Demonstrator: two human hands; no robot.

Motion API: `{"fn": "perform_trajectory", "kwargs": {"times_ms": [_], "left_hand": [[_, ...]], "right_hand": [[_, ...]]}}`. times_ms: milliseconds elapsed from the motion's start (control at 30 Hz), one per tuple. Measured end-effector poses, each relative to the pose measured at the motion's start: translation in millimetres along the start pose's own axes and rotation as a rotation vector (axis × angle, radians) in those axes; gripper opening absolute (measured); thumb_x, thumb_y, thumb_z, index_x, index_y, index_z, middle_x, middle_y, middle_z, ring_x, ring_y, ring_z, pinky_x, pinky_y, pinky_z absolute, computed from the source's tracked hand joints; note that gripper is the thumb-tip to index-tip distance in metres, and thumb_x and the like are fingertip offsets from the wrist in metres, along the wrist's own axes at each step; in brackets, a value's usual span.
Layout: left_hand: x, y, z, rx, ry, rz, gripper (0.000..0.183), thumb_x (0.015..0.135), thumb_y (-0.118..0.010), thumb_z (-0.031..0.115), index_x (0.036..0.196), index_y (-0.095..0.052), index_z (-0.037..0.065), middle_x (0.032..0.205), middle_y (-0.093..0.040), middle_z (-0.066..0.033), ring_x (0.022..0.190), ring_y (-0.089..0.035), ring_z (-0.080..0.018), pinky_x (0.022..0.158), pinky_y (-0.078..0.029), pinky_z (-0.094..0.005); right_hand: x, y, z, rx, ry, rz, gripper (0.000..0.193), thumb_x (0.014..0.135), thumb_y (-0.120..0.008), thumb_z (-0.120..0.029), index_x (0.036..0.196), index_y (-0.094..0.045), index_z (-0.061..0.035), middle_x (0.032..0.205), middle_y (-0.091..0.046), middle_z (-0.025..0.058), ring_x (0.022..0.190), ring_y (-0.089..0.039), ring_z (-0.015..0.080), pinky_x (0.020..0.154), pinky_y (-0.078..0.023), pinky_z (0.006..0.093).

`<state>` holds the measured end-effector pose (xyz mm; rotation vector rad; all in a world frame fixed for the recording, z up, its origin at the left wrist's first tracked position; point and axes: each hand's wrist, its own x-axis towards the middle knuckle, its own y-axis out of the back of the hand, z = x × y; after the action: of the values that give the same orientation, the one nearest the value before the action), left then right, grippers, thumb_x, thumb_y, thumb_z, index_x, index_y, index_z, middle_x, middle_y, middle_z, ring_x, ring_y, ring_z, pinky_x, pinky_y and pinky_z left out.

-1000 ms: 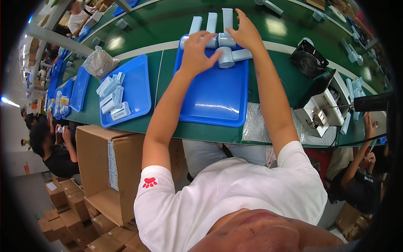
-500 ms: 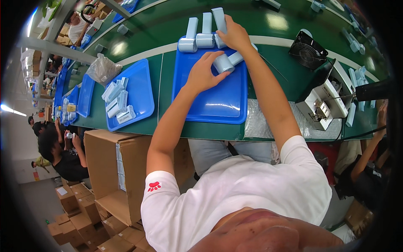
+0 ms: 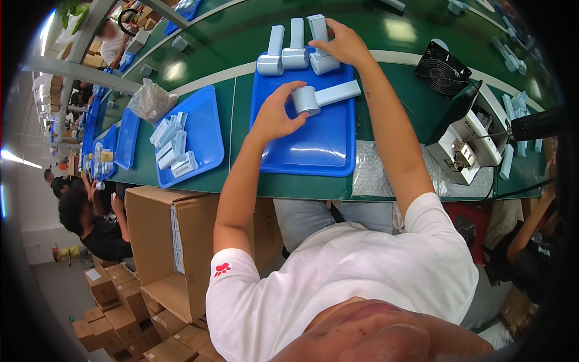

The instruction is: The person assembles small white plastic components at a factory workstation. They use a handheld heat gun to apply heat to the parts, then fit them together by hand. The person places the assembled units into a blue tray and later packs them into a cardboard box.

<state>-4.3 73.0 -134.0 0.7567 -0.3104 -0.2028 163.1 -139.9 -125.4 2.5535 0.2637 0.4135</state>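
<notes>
My left hand (image 3: 278,116) curls round the cylindrical head of a light blue device with a straight handle (image 3: 338,93), thumb and fingers on either side. That device is over the blue tray (image 3: 304,160) in front of me, its handle pointing right. At the tray's far edge stand three more such devices in a row, a left one (image 3: 271,54), a middle one (image 3: 295,48) and a right one (image 3: 324,62), handles pointing away. Beside the right one is my right hand (image 3: 344,47), fingers apart, thumb across the lower handle.
Left of my tray, another blue tray (image 3: 208,130) holds several light blue pieces (image 3: 175,145). A plastic bag (image 3: 152,101) lies behind it. To the right are a black fan (image 3: 443,71), an opened white machine (image 3: 464,145) and bubble wrap (image 3: 371,169). A cardboard box (image 3: 157,241) stands below.
My right hand has loosened from the right device's handle, and that device now rests in line with the others. My left hand and its device have shifted left, the handle swinging to point right.
</notes>
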Motion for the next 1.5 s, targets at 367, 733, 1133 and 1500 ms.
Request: {"fn": "perform_trajectory", "kwargs": {"times_ms": [367,733,1133,1500], "left_hand": [[-5.4,15.8,-14.8,0.109,-0.039,0.214,0.065,0.077,-0.08,0.001,0.138,-0.058,0.004,0.136,-0.062,-0.012,0.128,-0.061,-0.026,0.108,-0.053,-0.0405],[-9.2,13.6,-52.4,-0.111,0.294,0.698,0.071,0.075,-0.095,0.027,0.129,-0.057,0.001,0.127,-0.051,-0.0159,0.105,-0.07,-0.0292,0.089,-0.061,-0.0366],[3.3,9.6,-33.4,0.486,0.293,0.433,0.114,0.063,-0.092,0.059,0.15,-0.043,0.006,0.129,-0.053,-0.019,0.12,-0.053,-0.0382,0.096,-0.053,-0.0475],[-115.2,166.1,-118.8,1.013,1.019,0.435,0.07,0.082,-0.081,0.048,0.139,-0.061,0.014,0.134,-0.062,-0.0167,0.127,-0.055,-0.041,0.105,-0.047,-0.0495]], "right_hand": [[-6.5,2.5,-16.4,-0.271,0.091,0.347,0.073,0.09,-0.08,-0.032,0.15,-0.047,-0.006,0.135,-0.063,0.0218,0.121,-0.065,0.0288,0.105,-0.05,0.0463],[-23.4,-3.7,-50.8,-0.128,0.168,-0.082,0.067,0.088,-0.079,-0.048,0.142,-0.061,-0.0115,0.121,-0.071,0.0128,0.098,-0.071,0.0243,0.084,-0.058,0.0371],[12.6,-14.5,6.4,0.446,0.264,0.151,0.021,0.099,-0.069,-0.012,0.118,-0.074,-0.0024,0.095,-0.074,0.0074,0.082,-0.069,0.0126,0.075,-0.055,0.0257],[18.0,-34.2,110.1,0.579,-0.065,0.555,0.015,0.098,-0.067,-0.012,0.109,-0.073,-0.0023,0.076,-0.069,0.0024,0.066,-0.059,0.0074,0.06,-0.045,0.0226]]}}
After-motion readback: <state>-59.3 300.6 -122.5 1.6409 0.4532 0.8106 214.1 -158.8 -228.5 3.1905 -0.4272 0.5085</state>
